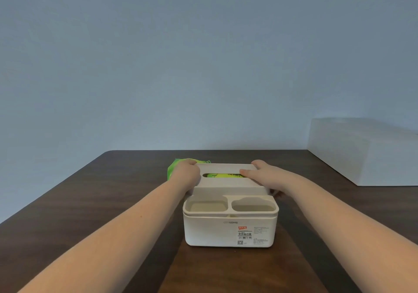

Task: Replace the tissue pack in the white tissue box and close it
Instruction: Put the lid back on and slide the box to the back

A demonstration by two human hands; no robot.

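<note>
Both hands (224,175) gripping tissue box lid (226,180), green pack (174,168) half hidden behind

Single view only, head camera, wide-angle. Looks forward and slightly down over dark wooden table (95,202) toward plain blue-grey wall (181,55). Near: both forearms enter from bottom corners, white tissue box (230,229) at centre-low. No second view to share.

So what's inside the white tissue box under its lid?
Through the lid's slot a green-yellow tissue pack shows inside the white tissue box; the lid hides the rest.
</note>
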